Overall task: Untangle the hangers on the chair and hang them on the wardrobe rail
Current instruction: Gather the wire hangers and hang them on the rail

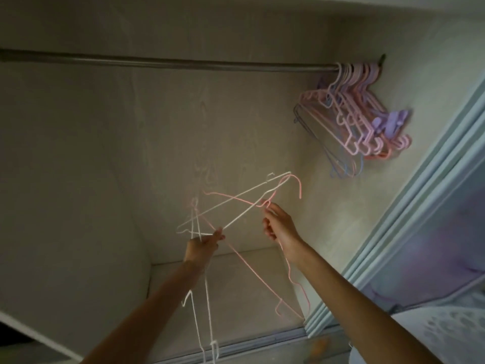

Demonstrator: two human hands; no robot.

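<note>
Head view into the open wardrobe, my two arms raised toward the rail [168, 63].

Count. One metal rail spans the wardrobe from its left wall to its right wall. One bunch of hangers [359, 114] already hangs at the rail's right end, mostly pink with a few lilac and blue-grey ones; they overlap too tightly for an exact number. In my hands are at least two wire hangers still crossed over one another: a white hanger [252, 206] and a pink hanger [262, 274]. Further white wire [207, 311] trails down below my left hand; whether it is one more hanger or two I cannot tell.

Hidden or unclear. The hook of the white hanger is blurred near the middle of the back wall. The white wire's lower end runs out at the bottom edge of the view. The rail's left end is cut off at the frame edge. The chair is out of view.

Position relative to the grip. My left hand [203, 244] pinches the white wire where its strands cross, fingers curled around it. My right hand [279, 223] has its grip closed on the neck of the pink hanger, whose hook [295, 183] rises just above my fingers and whose body hangs down toward the wardrobe floor [236, 306]. The held tangle lies below the rail, well apart from it, and left of and below the hung bunch.
</note>
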